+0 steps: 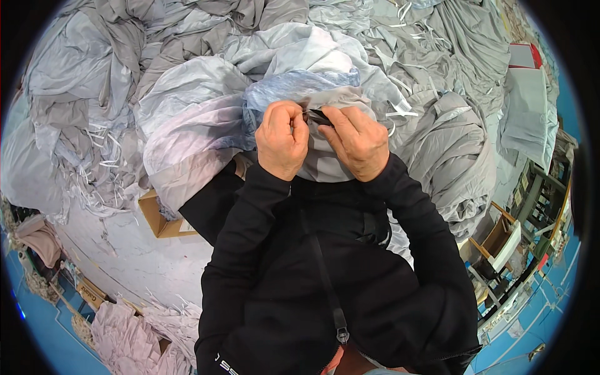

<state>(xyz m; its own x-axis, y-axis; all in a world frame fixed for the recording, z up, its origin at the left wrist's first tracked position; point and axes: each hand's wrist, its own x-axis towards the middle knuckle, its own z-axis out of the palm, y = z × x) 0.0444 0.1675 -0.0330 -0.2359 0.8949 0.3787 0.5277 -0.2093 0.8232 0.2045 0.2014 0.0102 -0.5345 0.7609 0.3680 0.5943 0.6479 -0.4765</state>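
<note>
Grey cloth lies bunched over my lap, joined by blue and pale pink cloth spreading to the left. My left hand is closed in a pinch at the upper edge of the grey cloth; its fingertips partly hide what they grip. Close beside it, my right hand holds small black snips, their dark tips pointing toward the left fingers. Most of the snips' body is hidden inside the right hand.
Large heaps of grey and pale cloth with loose white ties surround me in front and at both sides. An open cardboard box stands at the left. Shelving with a wooden drawer is at the right; pinkish cloth lies lower left.
</note>
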